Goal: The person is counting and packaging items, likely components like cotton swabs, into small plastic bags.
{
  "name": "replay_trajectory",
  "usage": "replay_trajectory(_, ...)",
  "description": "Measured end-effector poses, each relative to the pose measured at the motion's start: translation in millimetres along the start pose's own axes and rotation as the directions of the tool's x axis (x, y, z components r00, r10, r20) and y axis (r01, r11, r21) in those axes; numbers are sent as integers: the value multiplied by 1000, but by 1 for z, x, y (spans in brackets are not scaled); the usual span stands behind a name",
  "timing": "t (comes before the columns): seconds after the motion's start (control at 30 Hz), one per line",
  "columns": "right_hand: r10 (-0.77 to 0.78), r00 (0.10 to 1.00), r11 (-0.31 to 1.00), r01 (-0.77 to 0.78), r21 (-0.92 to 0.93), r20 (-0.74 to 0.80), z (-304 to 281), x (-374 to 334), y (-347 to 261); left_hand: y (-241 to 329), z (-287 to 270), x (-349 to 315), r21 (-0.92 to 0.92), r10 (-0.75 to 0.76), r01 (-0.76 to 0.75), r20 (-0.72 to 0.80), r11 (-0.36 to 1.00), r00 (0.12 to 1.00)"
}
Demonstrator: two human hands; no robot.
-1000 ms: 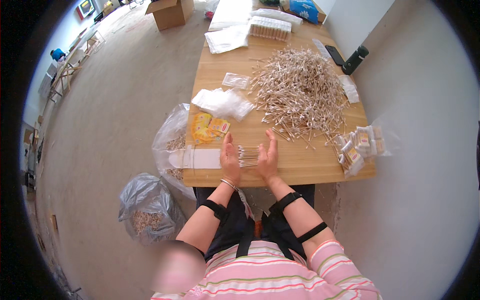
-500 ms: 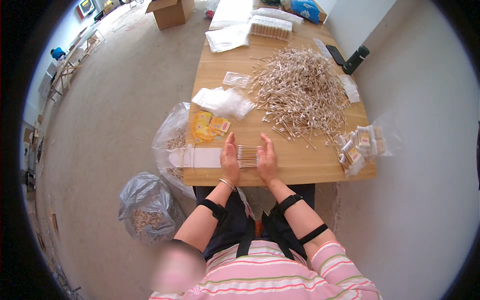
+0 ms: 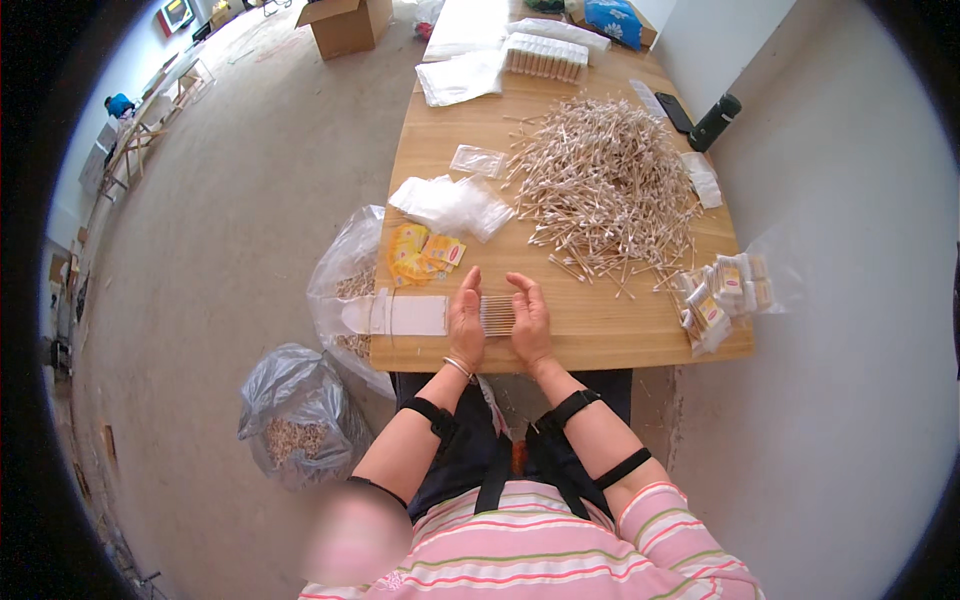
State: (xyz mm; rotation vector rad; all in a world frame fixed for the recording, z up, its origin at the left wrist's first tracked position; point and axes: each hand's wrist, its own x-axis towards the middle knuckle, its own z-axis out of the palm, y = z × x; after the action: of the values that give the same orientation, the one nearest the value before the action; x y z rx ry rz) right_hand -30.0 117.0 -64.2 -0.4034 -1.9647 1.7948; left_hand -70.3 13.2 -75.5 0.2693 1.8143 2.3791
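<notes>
My left hand [image 3: 466, 318] and my right hand [image 3: 531, 318] face each other near the table's front edge. Between their palms lies a neat row of cotton swabs [image 3: 497, 316], sticks running from one hand to the other. The palms press on the two ends, so the cotton tips are hidden. The fingers of both hands reach forward, slightly bent. A white strip [image 3: 418, 315], looking like card, lies flat just left of my left hand. Beyond the hands rises a big loose heap of cotton swabs [image 3: 610, 185].
Yellow printed packets [image 3: 412, 252] and clear plastic bags [image 3: 450, 205] lie at the table's left. Filled swab packs [image 3: 712, 305] sit at the right edge. A phone [image 3: 673, 112] and a dark bottle [image 3: 715, 122] stand by the wall. A grey bag [image 3: 300, 405] is on the floor.
My hands have drawn slightly closer together, the left moving right and the right moving a little left. The swab tips that showed before are now covered by the palms.
</notes>
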Motion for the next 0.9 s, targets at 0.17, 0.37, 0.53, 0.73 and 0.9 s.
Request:
replay_trajectory(0.17,-53,989,998,57,-25,140,-5,0,4,-1,3,1,-69,-21,22,12,997,1000)
replay_trajectory(0.37,-102,856,567,468,-677,507,-37,-10,-3,-18,-9,7,-170,-8,18,60,985,998)
replay_trajectory(0.53,37,815,330,536,-777,578,-30,-21,-17,-23,-10,9,-97,-4,13,88,995,996)
replay_trajectory(0.73,79,825,317,511,-799,560,-28,-24,-19,-1,-6,1,98,11,-18,72,995,997)
replay_trajectory(0.9,70,824,333,511,-792,562,-29,-22,-15,32,-22,-28,632,265,-389,286,670,921)
